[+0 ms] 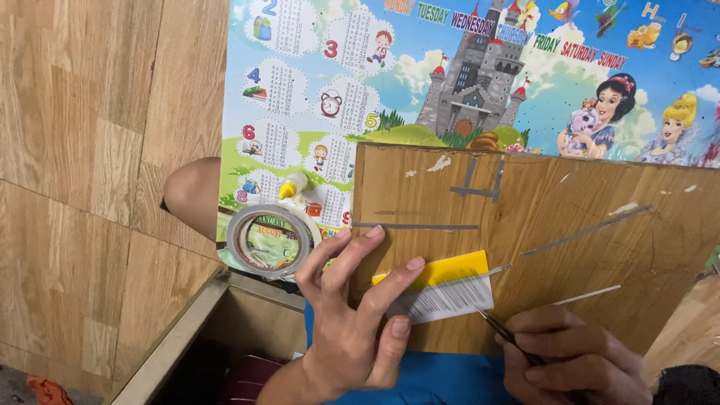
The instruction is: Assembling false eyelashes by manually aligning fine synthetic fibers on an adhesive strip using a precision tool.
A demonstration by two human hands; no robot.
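My left hand presses its fingers on a small yellow and white striped card that lies on a brown wooden board. The thumb and fingers pin the card's left end. My right hand grips a thin dark metal tool, like tweezers or a blade, whose tip touches the card's lower right corner. The board rests tilted over my lap and carries several grey tape strips and scratch marks.
A roll of clear tape lies left of the board on a colourful cartoon-printed desk mat. A small yellow-capped glue bottle sits above the roll. My knee shows at the left over wood-pattern flooring. A drawer edge runs below.
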